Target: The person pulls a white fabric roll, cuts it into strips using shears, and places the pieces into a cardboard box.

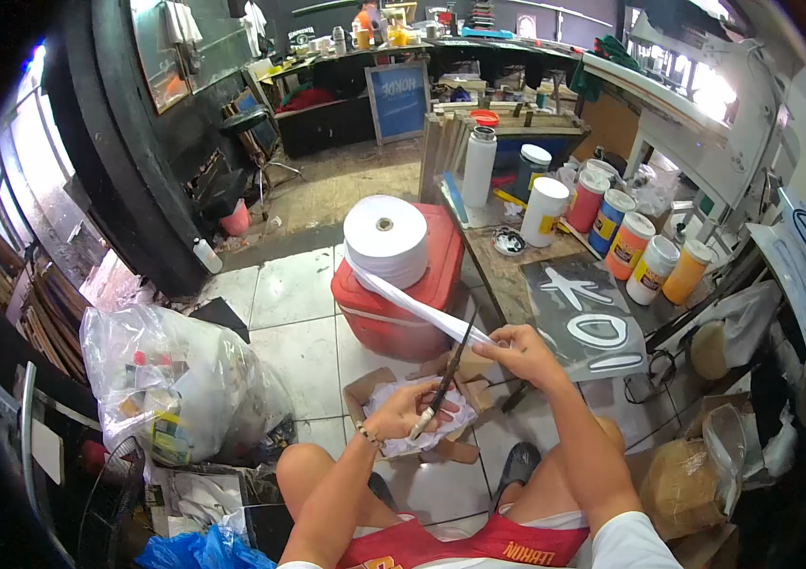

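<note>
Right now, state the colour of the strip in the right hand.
The strip is white, shown in the head view.

1. You wear a white, short-sleeved fabric shirt (632, 542).
2. Your red fabric shorts (545, 546) carry yellow lettering (382, 561) at left, white lettering (528, 552) at right.
3. A narrow, brownish, beaded-looking bracelet (369, 435) circles your left hand's (405, 414) wrist.
4. Your dark, rounded shoes (520, 463) show partly.
</note>
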`<control>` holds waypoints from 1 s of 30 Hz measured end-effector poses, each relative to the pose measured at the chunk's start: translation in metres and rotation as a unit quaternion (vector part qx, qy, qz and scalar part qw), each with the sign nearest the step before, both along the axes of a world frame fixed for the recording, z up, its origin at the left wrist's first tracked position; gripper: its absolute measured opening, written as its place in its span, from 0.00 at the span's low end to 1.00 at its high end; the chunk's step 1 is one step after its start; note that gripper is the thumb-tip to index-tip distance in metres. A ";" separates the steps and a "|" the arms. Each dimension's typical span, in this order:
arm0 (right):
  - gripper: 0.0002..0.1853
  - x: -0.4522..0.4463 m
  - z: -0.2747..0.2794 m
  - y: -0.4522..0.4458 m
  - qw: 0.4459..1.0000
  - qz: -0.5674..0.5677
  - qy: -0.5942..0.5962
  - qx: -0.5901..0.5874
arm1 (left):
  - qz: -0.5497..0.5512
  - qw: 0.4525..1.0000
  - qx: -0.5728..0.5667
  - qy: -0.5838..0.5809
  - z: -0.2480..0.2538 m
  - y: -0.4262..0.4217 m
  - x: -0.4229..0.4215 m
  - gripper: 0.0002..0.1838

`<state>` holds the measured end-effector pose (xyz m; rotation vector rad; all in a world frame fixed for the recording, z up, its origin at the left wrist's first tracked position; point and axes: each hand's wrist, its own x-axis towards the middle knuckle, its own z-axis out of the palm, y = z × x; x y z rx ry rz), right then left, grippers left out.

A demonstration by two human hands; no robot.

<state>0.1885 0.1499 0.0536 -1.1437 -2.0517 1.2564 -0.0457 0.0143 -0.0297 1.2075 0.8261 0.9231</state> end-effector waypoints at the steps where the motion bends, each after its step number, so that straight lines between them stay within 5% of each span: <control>1: 0.27 0.000 0.000 0.000 0.999 0.001 -0.010 0.032 | 0.001 1.000 0.002 -0.011 0.003 -0.001 0.001 0.41; 8: 0.19 0.000 0.001 0.004 0.992 0.094 0.067 0.054 | 0.013 1.000 0.007 0.014 0.008 -0.003 0.001 0.38; 14: 0.12 -0.022 -0.025 0.014 0.918 0.161 0.316 -0.176 | -0.003 0.999 -0.027 -0.046 0.023 -0.006 0.004 0.39; 19: 0.28 -0.036 -0.008 0.005 0.815 0.241 0.411 -0.331 | -0.023 0.997 0.012 -0.068 0.027 -0.008 0.004 0.39; 30: 0.34 -0.042 -0.020 0.008 0.846 0.254 0.368 -0.291 | 0.002 0.996 0.018 -0.086 0.019 -0.008 0.006 0.41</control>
